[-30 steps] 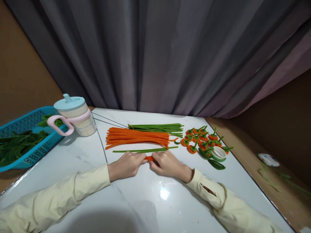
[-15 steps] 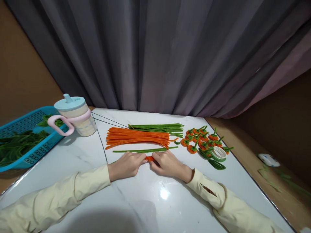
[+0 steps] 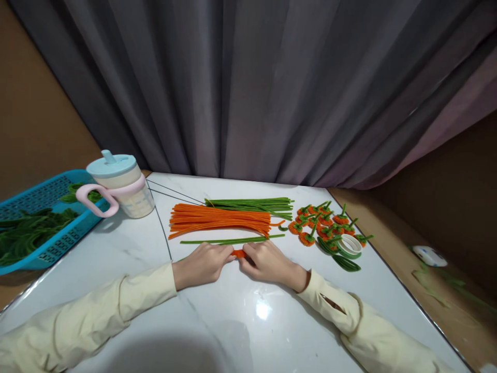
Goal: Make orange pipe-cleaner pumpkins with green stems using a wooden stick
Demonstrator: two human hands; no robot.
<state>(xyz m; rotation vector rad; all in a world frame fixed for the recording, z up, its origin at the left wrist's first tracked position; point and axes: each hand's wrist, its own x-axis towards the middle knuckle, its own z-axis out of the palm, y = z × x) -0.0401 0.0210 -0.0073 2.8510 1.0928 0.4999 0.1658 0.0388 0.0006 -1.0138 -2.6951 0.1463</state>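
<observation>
Both hands meet at the middle of the table, pinching a short orange piece of pipe cleaner (image 3: 238, 254) between them. My left hand (image 3: 204, 264) is closed on its left end, and my right hand (image 3: 267, 261) is closed on its right end; the fingers hide most of it. Just beyond the knuckles lies a green pipe cleaner (image 3: 233, 241), with a bundle of orange pipe cleaners (image 3: 219, 220) behind it. Farther back is a bundle of green pipe cleaners (image 3: 252, 203). To the right sit several small orange pumpkin-like pieces with green stems (image 3: 324, 220).
A white roll of tape (image 3: 350, 244) rests by the pumpkin-like pieces, near green leaf loops (image 3: 347, 263). At left stand a lidded cup with a pink handle (image 3: 120, 181) and a blue basket (image 3: 50, 248) holding green leaf shapes. A grey curtain (image 3: 248, 93) hangs behind the marble-patterned table (image 3: 147, 331).
</observation>
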